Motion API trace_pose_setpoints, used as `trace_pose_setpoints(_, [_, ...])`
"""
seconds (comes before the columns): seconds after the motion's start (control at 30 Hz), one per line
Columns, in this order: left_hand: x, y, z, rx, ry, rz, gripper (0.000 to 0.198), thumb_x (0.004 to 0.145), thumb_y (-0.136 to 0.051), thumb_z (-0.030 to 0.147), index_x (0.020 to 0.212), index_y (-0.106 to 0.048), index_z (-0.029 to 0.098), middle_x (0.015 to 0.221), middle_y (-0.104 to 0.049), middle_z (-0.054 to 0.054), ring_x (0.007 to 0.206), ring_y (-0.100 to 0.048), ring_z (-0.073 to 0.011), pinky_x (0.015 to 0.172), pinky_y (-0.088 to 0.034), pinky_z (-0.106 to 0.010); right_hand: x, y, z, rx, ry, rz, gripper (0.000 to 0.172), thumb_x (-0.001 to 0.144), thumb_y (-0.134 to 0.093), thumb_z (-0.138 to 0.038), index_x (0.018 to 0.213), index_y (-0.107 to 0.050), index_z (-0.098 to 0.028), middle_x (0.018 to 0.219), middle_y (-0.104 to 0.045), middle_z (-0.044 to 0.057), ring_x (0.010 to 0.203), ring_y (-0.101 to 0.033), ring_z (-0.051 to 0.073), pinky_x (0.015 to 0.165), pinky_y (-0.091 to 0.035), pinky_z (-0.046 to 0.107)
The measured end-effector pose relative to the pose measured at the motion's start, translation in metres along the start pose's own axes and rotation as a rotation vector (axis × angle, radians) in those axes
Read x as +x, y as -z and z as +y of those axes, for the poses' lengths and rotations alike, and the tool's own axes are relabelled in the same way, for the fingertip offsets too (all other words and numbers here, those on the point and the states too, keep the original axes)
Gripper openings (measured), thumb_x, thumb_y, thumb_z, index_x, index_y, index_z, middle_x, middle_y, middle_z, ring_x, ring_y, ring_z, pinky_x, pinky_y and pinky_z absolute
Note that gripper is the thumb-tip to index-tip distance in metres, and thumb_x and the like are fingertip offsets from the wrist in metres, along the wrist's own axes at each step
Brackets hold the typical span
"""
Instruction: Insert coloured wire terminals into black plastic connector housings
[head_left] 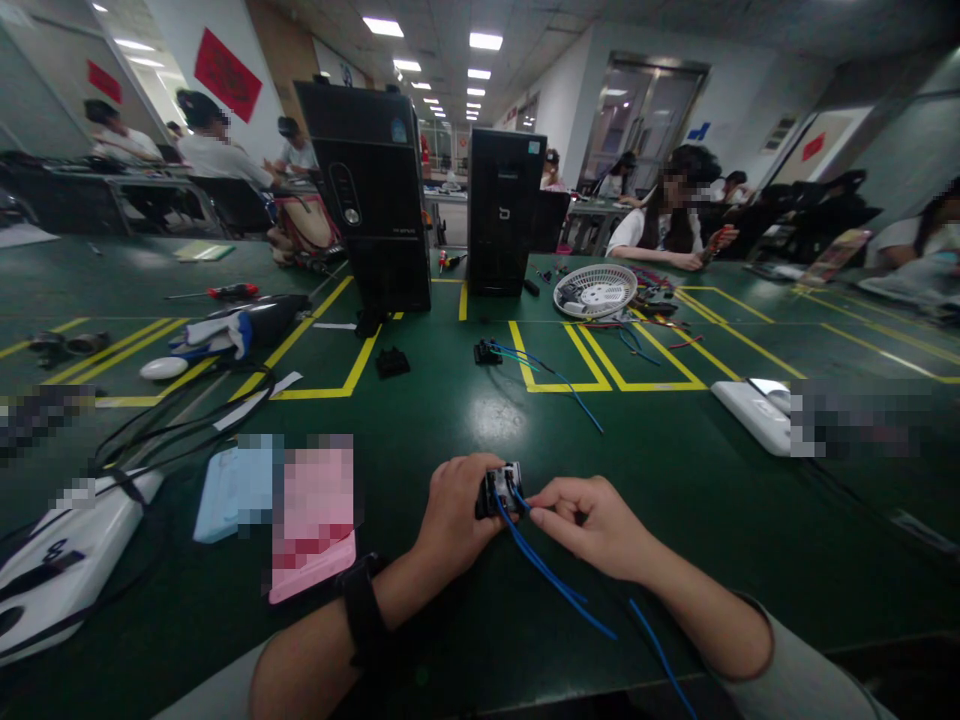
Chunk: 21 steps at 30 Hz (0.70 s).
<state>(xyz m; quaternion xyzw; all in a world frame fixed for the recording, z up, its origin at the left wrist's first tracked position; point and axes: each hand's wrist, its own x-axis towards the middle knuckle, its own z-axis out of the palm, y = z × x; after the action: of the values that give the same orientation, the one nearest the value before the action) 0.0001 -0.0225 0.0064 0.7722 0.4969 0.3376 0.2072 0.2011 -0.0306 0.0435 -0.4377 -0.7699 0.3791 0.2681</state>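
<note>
My left hand (461,510) is wrapped round a small black electrical part (504,484) with a pale, metal-looking face, held just above the green table. Blue wires (551,575) come out of it and trail down to the right. Beside the part, my right hand (589,525) is closed, thumb and forefinger pinching a blue wire (520,497) where it meets the face. Another length of blue wire (660,650) shows below my right wrist; whether it is the pinched one is hidden by the hand.
Ahead lie a black part with wires (489,352) and a black block (392,362). Two computer towers (382,200) stand behind. A white basket (596,292) is at the back right. Pink (322,575) and blue (217,490) items lie left. A person (667,215) sits across the table.
</note>
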Motion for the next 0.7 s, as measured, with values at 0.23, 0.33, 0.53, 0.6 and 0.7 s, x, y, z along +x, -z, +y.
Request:
trace_pose_setpoints(0.23, [0.0009,0.0006,0.0012,0.0,-0.006,0.007,0.043,0.066,-0.073,0.026,0.104,-0.052,0.024,0.104,-0.062,-0.003,0.097,-0.054,-0.0241,0.086,-0.037,-0.038,0.0004,-0.0023,0.0019,-0.103,0.059,-0.068,0.019,0.085,-0.054,-0.029,0.088,-0.064,-0.014,0.048,-0.038,-0.008,0.042,-0.037,0.006,0.046,-0.027,0.019])
trace_pose_setpoints(0.33, [0.0007,0.0005,0.0016,-0.003,-0.002,0.008,0.043,0.065,-0.073,0.026,0.103,-0.052,0.024,0.103,-0.062,-0.003,0.097,-0.054,-0.0238,0.086,-0.037,-0.038,0.0002,-0.0023,0.003,-0.168,0.078,-0.082,0.016,0.085,-0.053,-0.027,0.092,-0.062,-0.015,0.05,-0.04,-0.008,0.044,-0.04,0.006,0.048,-0.028,0.019])
trace_pose_setpoints(0.53, [-0.0002,-0.0003,0.0001,0.002,0.001,0.009,0.044,0.066,-0.074,0.029,0.104,-0.052,0.024,0.102,-0.061,-0.002,0.096,-0.054,-0.0235,0.085,-0.037,-0.038,-0.0001,0.0036,0.0028,-0.24,0.037,-0.029,0.012,0.082,-0.054,-0.023,0.084,-0.063,-0.016,0.047,-0.041,-0.008,0.042,-0.039,0.006,0.047,-0.026,0.02])
trace_pose_setpoints(0.6, [-0.0001,-0.0003,0.0001,0.004,0.003,0.006,0.044,0.066,-0.074,0.029,0.104,-0.052,0.024,0.102,-0.061,-0.002,0.096,-0.054,-0.0235,0.084,-0.037,-0.038,0.0004,0.0056,0.0015,-0.231,0.017,0.01,0.011,0.08,-0.055,-0.023,0.08,-0.064,-0.016,0.047,-0.039,-0.008,0.042,-0.037,0.006,0.047,-0.025,0.02])
trace_pose_setpoints(0.7, [0.0003,-0.0001,0.0011,0.005,0.011,-0.001,0.042,0.067,-0.073,0.029,0.104,-0.052,0.024,0.102,-0.061,-0.002,0.096,-0.054,-0.0235,0.084,-0.038,-0.038,0.0012,0.0061,0.0,-0.137,-0.028,0.032,0.013,0.08,-0.056,-0.024,0.077,-0.064,-0.015,0.045,-0.034,-0.009,0.041,-0.032,0.005,0.045,-0.024,0.02])
